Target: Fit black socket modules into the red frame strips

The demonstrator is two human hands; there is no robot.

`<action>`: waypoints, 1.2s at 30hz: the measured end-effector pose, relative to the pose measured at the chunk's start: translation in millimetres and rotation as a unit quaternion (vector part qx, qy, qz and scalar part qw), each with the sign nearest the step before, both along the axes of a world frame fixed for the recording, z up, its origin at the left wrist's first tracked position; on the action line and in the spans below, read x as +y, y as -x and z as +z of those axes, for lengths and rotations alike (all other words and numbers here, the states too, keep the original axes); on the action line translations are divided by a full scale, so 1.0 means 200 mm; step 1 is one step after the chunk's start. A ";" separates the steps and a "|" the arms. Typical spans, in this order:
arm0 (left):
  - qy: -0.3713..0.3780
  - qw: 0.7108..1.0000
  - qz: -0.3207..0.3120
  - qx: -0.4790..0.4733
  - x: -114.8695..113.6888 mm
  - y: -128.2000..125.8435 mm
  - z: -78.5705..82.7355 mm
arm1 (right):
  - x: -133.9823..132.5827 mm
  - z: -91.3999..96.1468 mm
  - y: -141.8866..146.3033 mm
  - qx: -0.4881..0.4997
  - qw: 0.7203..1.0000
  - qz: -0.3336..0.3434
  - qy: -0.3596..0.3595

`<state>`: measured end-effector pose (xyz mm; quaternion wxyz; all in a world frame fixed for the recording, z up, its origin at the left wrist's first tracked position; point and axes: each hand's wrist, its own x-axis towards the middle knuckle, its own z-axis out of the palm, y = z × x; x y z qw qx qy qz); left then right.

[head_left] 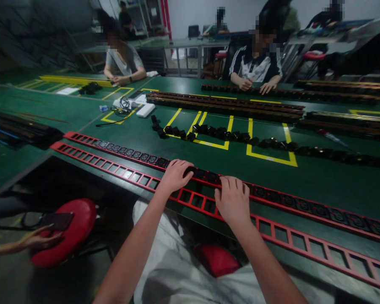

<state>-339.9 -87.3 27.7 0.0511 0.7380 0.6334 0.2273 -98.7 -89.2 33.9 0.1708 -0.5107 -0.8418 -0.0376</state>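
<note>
Two long red strips lie along the near edge of the green table. The farther strip carries a row of black sockets. The nearer strip shows empty rectangular cut-outs. My left hand rests on the socket strip, fingers curled down over a black socket. My right hand lies just to the right, fingers bent and pressing on the same strip. A row of loose black sockets lies farther back on the table.
Long dark strips lie across the table's far side. A white box and cables lie at the left. Two people sit opposite. Another person's hand rests on a phone on a red stool at my lower left.
</note>
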 end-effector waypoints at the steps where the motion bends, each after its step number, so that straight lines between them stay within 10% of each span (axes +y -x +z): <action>1: 0.000 1.000 0.000 -0.001 0.00 0.00 0.00 | 0.00 -0.01 0.00 0.006 1.000 0.001 -0.002; 14: 0.011 1.000 -0.001 -0.006 -0.01 0.00 0.00 | 0.00 -0.08 -0.03 0.076 0.990 0.110 0.043; 36: 0.010 1.000 -0.003 0.001 -0.01 0.01 -0.01 | 0.00 -0.07 -0.04 0.090 0.988 0.100 0.069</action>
